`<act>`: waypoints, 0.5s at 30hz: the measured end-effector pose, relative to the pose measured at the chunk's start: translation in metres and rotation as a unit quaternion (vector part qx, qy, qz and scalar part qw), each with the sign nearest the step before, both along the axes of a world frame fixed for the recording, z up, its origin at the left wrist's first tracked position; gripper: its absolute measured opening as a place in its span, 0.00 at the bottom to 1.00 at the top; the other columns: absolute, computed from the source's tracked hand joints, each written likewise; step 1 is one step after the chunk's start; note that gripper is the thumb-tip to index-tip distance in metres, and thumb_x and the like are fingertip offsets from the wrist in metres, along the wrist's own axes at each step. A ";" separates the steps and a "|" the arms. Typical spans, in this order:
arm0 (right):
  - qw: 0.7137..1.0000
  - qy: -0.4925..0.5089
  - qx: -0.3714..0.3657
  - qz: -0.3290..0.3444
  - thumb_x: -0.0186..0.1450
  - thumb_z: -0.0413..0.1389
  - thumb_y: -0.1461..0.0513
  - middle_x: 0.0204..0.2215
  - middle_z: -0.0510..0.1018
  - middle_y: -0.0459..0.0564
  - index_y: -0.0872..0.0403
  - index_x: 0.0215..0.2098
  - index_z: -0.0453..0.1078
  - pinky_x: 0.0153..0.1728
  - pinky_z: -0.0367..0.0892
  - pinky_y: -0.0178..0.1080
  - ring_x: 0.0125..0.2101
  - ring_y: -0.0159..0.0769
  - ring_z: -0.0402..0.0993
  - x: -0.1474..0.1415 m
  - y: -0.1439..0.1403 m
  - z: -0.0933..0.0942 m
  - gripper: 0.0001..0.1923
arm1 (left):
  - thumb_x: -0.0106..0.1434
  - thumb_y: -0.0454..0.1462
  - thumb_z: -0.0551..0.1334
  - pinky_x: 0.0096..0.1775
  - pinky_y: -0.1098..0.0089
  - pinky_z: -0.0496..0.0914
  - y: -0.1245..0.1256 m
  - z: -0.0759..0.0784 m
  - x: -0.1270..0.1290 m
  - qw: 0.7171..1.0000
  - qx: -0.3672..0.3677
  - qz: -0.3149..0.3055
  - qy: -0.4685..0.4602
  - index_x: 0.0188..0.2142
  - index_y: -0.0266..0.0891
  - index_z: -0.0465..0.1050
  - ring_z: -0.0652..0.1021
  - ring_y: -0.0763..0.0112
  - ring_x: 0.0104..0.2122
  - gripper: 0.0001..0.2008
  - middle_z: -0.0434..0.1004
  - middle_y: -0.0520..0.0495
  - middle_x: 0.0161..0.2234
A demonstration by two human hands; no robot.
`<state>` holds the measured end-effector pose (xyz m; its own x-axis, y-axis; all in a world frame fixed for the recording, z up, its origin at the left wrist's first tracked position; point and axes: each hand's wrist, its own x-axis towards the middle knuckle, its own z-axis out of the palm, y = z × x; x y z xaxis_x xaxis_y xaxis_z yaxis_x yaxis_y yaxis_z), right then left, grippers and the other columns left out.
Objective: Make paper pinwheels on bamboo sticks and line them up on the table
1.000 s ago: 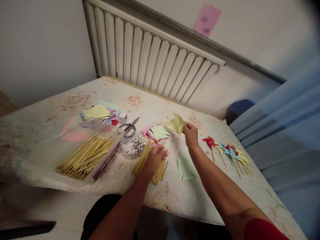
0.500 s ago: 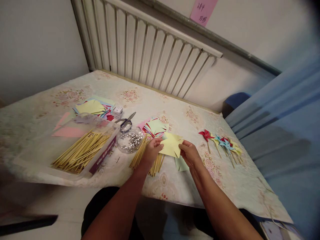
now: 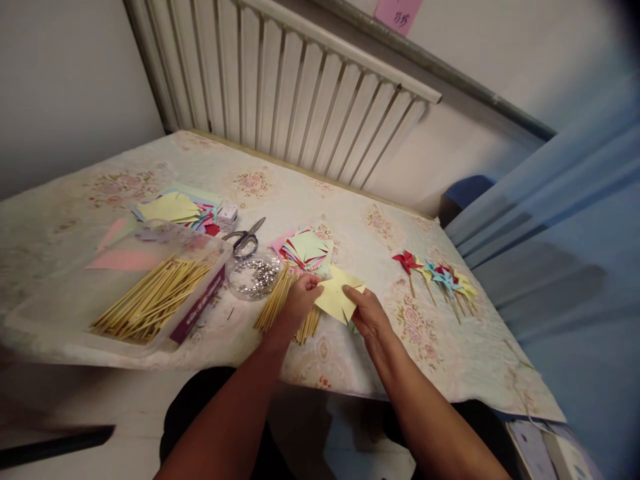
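A square of yellow paper [image 3: 336, 297] with slits cut in from its corners is held between my two hands above the table. My left hand [image 3: 301, 298] pinches its left edge. My right hand [image 3: 369, 310] grips it from the right, thumb lying on top and fingers underneath. Below my left hand lies a bundle of thin wooden sticks [image 3: 273, 303], partly hidden by my hand and wrist. Just beyond the yellow sheet is a fanned pile of coloured cut paper [image 3: 306, 251]. A pale green sheet under my right hand is mostly covered.
A clear plastic box [image 3: 175, 327] of wooden sticks stands at the left, beside a round dish of shiny metal pins [image 3: 255, 277] and scissors [image 3: 245, 241]. More cut paper [image 3: 173, 208] and a small white box [image 3: 227, 217] lie behind. Finished paper pinwheels [image 3: 443, 277] rest at the right.
My right thumb has moved inward onto the face of the yellow paper, and the sheet has turned and tilted slightly. The whole view has shifted a little.
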<state>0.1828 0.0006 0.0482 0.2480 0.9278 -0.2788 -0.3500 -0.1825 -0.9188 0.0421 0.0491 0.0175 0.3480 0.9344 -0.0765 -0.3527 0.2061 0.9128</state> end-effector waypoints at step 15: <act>0.988 -0.148 -0.025 -0.035 0.49 0.62 0.58 0.26 0.80 0.47 0.56 0.33 0.73 0.26 0.67 0.35 0.25 0.37 0.74 0.002 0.000 -0.005 0.14 | 0.55 0.37 0.61 0.29 0.74 0.65 0.002 -0.010 0.005 0.994 0.074 0.020 0.073 0.39 0.40 0.70 0.74 0.72 0.27 0.11 0.74 0.51 0.29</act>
<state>0.1846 0.0002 0.0434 0.3887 0.8924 -0.2291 -0.0811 -0.2146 -0.9733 0.0473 0.0514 0.0076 0.3051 0.9522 0.0163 -0.2199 0.0538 0.9740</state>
